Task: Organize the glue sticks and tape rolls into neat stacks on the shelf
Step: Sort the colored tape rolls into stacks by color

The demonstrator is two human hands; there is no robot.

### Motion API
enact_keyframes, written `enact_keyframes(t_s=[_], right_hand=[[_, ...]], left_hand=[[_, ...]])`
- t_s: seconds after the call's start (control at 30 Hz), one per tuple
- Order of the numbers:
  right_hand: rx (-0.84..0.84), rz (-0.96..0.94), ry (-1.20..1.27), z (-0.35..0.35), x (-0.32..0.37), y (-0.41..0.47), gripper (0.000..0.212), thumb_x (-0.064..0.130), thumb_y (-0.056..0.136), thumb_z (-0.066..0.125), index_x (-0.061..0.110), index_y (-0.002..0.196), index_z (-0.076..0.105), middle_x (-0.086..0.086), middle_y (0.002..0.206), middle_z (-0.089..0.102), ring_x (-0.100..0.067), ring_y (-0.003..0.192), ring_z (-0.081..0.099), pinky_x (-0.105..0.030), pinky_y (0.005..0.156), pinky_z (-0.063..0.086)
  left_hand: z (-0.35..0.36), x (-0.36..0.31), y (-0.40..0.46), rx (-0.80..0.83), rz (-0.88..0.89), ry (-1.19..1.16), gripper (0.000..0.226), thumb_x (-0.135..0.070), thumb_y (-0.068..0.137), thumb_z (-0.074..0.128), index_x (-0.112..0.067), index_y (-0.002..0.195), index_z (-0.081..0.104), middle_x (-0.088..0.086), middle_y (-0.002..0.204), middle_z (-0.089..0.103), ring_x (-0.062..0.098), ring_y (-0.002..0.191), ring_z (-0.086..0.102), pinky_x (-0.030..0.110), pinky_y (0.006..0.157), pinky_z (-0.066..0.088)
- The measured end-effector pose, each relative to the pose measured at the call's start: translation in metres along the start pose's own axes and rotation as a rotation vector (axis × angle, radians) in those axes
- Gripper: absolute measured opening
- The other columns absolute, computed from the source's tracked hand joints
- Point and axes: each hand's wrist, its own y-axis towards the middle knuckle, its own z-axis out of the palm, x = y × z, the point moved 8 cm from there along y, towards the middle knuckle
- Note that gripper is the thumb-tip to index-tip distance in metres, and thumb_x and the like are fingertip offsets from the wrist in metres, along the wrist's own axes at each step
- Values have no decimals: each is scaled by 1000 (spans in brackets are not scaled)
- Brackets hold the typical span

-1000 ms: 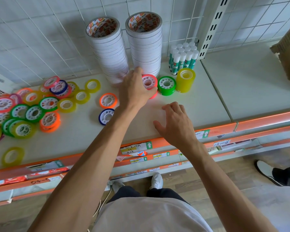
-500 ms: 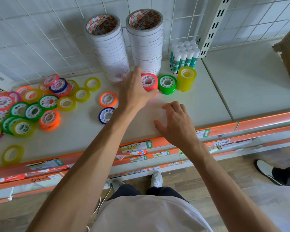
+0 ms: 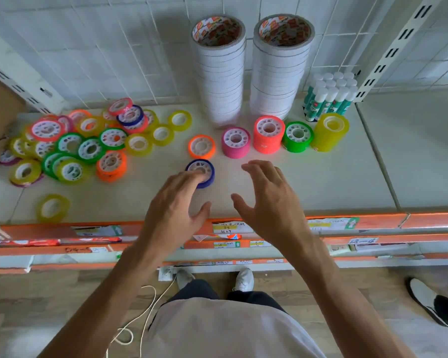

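A person stood at a pale, smooth shelf (image 3: 308, 182) with an orange front edge, seen from above. The left hand (image 3: 177, 202) reached forward, fingers spread and fairly straight, fingertips resting on a small blue roll (image 3: 201, 167); its grip was open, nothing held. The right hand (image 3: 267, 200) hovered beside it over bare shelf, fingers relaxed and spread, grip also open.

Beyond the hands stood a row of short, round stacks: an orange roll (image 3: 201, 146), a pink stack (image 3: 236, 142), a taller coral stack (image 3: 268, 134), a green stack (image 3: 297, 136) and a translucent yellow stack (image 3: 330, 131). Behind them rose two tall columns of white tape (image 3: 220, 78) (printed cardboard cores showed at the top), close to the tiled wall. White-capped glue sticks (image 3: 330, 95) stood upright in a tight cluster at the back right, just behind the yellow stack.

To the left lay a loose, overlapping pile of glossy coloured rolls (image 3: 73, 143). One yellow roll (image 3: 52, 208) lay alone near the front edge. Open shelf stretched to the right of the stacks.
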Motion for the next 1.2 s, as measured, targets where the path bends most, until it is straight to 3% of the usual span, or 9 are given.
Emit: enact_keyframes(t_s=[0.13, 0.33, 0.5, 0.73, 0.93, 1.2], right_hand=[[106, -99, 1, 30, 39, 8, 57, 35, 86, 71, 13, 134, 53, -5, 139, 51, -25, 124, 50, -36, 95, 48], [148, -171, -13, 61, 85, 20, 53, 33, 82, 76, 11, 126, 56, -7, 129, 58, -29, 114, 57, -39, 88, 51], [148, -177, -6, 87, 131, 35, 55, 35, 85, 73, 14, 132, 55, -4, 134, 54, -28, 114, 58, -38, 81, 53], [153, -198, -5, 132, 212, 58, 58, 37, 85, 73, 17, 135, 53, -3, 138, 52, -26, 122, 54, -39, 92, 50], [146, -203, -2, 165, 256, 74, 55, 36, 82, 75, 13, 129, 57, -7, 132, 55, -30, 119, 55, -40, 88, 52], [155, -198, 11, 182, 282, 69, 53, 36, 85, 74, 14, 130, 57, -6, 133, 55, -28, 116, 57, -40, 88, 51]], left_hand=[[-29, 37, -32, -56, -107, -2, 45, -17, 86, 75, -8, 128, 61, 4, 126, 63, 20, 117, 57, 27, 99, 45], [-70, 95, -60, -112, -205, -25, 48, -34, 88, 58, -9, 129, 60, 4, 126, 62, 21, 119, 57, 29, 102, 44], [-106, 139, -62, -123, -197, -24, 46, -29, 88, 61, -12, 131, 60, 1, 127, 61, 20, 119, 55, 26, 101, 42], [-153, 217, -64, -183, -240, 38, 45, -29, 88, 65, -9, 129, 60, 6, 123, 62, 25, 115, 57, 36, 94, 47], [-171, 323, -55, -112, -564, 148, 78, -52, 92, 60, 0, 146, 39, 24, 142, 49, 40, 131, 44, 47, 107, 36], [-167, 349, -35, -68, -554, 166, 87, -57, 94, 54, 0, 153, 26, 25, 140, 49, 40, 126, 46, 44, 104, 35]])
